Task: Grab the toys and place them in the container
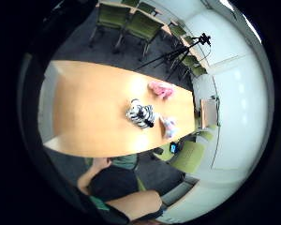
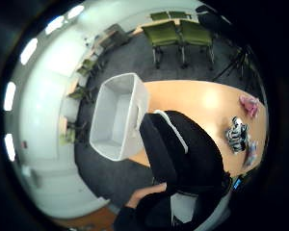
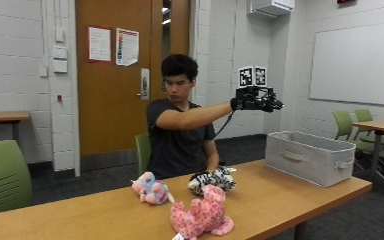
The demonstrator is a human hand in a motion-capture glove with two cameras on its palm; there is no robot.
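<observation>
The gloved right hand (image 3: 255, 101) hovers high above the grey container (image 3: 310, 156), fingers relaxed and holding nothing. Three toys, zebra (image 3: 212, 180), pink one (image 3: 201, 216) and pastel one (image 3: 151, 189), lie on the worktop (image 3: 292, 195). Next move, likely: reach down for a toy.

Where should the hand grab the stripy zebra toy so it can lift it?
Probably around the zebra toy's body. It lies low on the table between the two pink toys, with bare table on its container side. The gloved hand is raised high, so coming down from above over its back looks easiest.
</observation>
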